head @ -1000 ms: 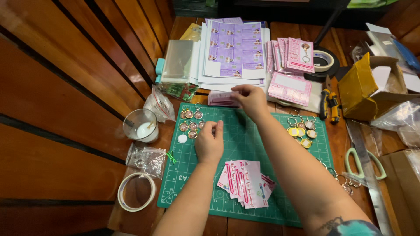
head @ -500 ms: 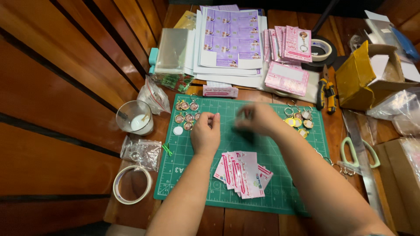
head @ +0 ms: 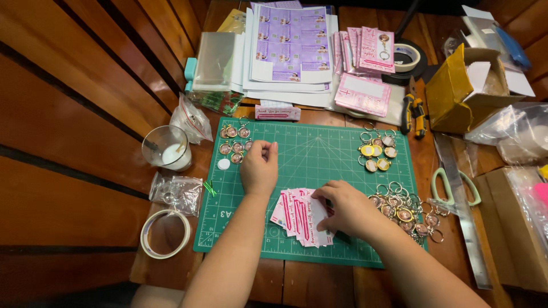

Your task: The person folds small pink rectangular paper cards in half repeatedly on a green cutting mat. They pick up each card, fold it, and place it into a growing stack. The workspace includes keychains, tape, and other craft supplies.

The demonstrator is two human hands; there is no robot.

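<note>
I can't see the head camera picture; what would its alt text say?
A person's right hand rests on a fan of pink cards on a green cutting mat, while the left hand pinches beside small round keychain charms.

- we have one view only, from a camera worn on the head, looking steeply down at the wooden table point(head: 319, 288).
- it sits close: the green cutting mat point(head: 319, 151) fills the middle.
- our forearms enter from the bottom edge.
- no second view shares the scene.
</note>
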